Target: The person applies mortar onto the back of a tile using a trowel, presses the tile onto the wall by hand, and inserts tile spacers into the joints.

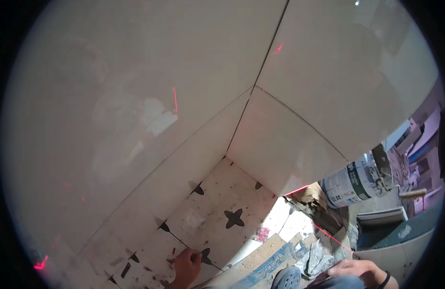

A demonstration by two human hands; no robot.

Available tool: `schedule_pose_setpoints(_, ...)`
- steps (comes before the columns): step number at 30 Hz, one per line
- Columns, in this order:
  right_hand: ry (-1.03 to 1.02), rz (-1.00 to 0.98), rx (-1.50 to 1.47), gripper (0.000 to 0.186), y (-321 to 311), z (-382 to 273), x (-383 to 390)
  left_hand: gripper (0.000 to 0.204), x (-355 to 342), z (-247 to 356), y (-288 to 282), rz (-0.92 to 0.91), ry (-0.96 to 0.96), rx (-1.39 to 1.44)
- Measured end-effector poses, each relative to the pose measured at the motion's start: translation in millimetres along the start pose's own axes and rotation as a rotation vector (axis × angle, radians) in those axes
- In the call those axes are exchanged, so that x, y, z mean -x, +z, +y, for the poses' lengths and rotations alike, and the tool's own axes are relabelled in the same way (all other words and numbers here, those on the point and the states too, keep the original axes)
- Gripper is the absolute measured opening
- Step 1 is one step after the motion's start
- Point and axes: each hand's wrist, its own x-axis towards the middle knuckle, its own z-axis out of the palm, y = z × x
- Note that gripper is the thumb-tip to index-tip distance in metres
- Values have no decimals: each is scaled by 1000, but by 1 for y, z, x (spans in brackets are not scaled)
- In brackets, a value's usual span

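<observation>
My left hand [186, 266] is low over the patterned floor tiles [210, 200], its fingers curled together; what they hold, if anything, is hidden. Beside it on the floor lies a small red piece [174, 251], perhaps a tile wedge. My right hand [352, 269], with a dark band at the wrist, rests by my knee, fingers loosely extended and partly in shadow. Close to its fingertips is a crumpled grey-white bag or sheet [319, 257]. My grey clog [286, 278] stands on a flattened cardboard strip [268, 260] with blue print.
Large glossy cream wall tiles [107, 96] meet in a corner ahead, with red laser marks on them. At the right are a smeared white bucket [352, 183], torn brown paper [315, 195] and a dark open box [381, 226]. Small dark scraps [126, 269] litter the left floor.
</observation>
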Motion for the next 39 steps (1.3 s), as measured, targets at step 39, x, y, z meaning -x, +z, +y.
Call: schedule_pose_setpoints(39, 272, 432, 507, 28, -94, 149, -102, 19, -51, 14, 87, 310, 431, -310)
